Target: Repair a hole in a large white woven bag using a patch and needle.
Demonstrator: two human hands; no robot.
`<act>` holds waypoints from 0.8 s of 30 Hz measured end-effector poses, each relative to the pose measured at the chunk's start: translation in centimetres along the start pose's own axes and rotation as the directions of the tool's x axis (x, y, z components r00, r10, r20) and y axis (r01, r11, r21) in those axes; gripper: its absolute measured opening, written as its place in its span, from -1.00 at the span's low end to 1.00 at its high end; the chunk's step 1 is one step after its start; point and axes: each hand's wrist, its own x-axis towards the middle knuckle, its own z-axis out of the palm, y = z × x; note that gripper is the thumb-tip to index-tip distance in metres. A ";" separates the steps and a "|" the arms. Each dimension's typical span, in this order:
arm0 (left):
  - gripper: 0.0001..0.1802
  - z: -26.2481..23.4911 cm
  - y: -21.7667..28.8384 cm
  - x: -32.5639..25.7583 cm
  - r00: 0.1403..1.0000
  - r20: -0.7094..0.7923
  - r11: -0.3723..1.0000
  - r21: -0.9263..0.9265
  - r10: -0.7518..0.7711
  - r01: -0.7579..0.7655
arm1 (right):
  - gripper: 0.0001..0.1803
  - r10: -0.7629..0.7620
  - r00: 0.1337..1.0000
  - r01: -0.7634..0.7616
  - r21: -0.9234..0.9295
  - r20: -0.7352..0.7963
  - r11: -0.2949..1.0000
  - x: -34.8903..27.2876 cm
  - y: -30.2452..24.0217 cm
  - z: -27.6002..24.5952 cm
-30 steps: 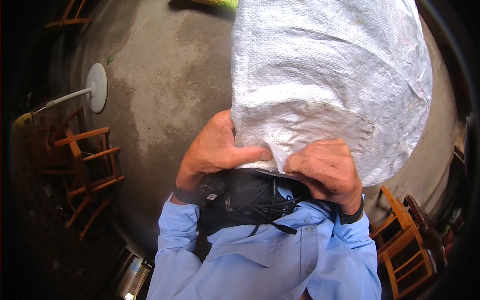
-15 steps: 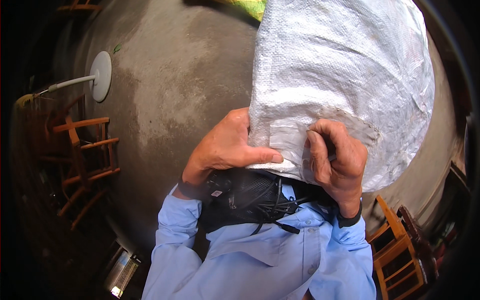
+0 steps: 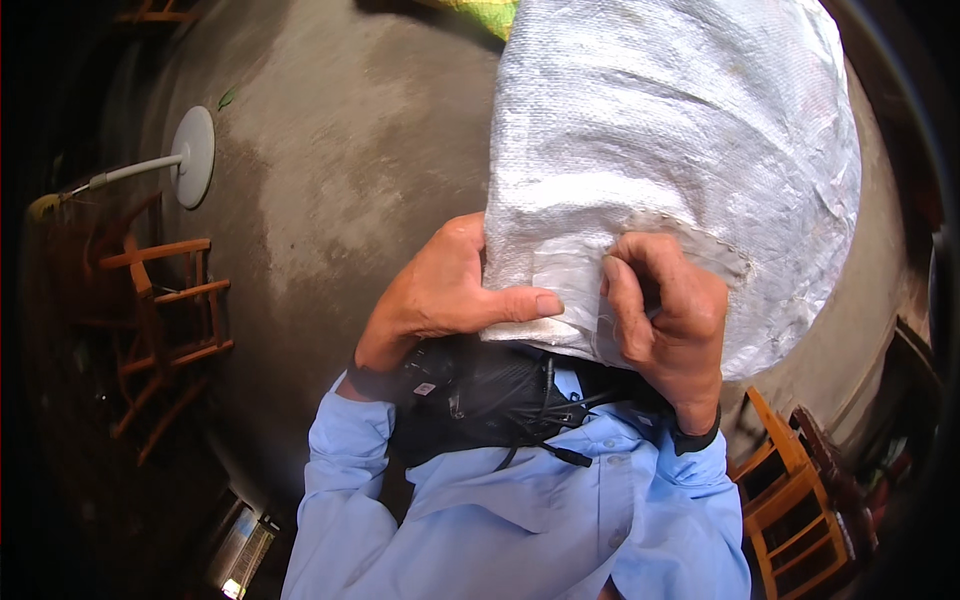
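A large white woven sack (image 3: 660,120) lies spread before me, its near edge against my waist. My left hand (image 3: 435,285) grips the sack's near left corner, thumb on top and the other fingers hidden underneath. Just right of that thumb, a smooth pale patch (image 3: 562,262) lies on the weave. My right hand (image 3: 675,305) is closed in a pinch above the patch's right side. What its fingertips hold is too small to make out. Behind the right hand, a dotted line of stitches (image 3: 690,232) borders a greyer area of the sack.
Wooden chairs stand at the left (image 3: 180,295) and lower right (image 3: 790,480). A white round-based stand (image 3: 193,157) is on the concrete floor (image 3: 340,150) at the left. Green-yellow material (image 3: 488,14) lies beyond the sack. Black cables (image 3: 550,400) hang at my waist.
The sack and both hands have shifted slightly left in view, along with the surroundings. The left hand keeps its grip and the right hand stays pinched over the patch.
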 end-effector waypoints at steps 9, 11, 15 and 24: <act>-0.54 1.9 1.1 0.5 0.985 -0.145 0.991 -0.113 -0.090 0.074 | -0.87 -0.085 0.996 0.082 -0.075 -0.035 0.994 -0.1 -0.1 0.2; -0.58 2.0 1.6 0.5 0.984 -0.137 0.988 -0.121 -0.115 0.099 | -0.86 -0.087 0.995 0.083 -0.088 -0.041 0.993 -0.1 -0.1 0.2; -0.61 2.1 1.7 0.6 0.982 -0.159 0.993 -0.074 -0.103 0.092 | -0.86 -0.086 0.995 0.080 -0.112 -0.047 0.990 -0.1 -0.1 0.4; -0.65 2.6 1.3 1.0 0.969 -0.244 0.997 0.057 -0.042 0.057 | -0.88 0.023 0.997 -0.031 -0.111 -0.068 0.993 -0.5 -0.6 0.1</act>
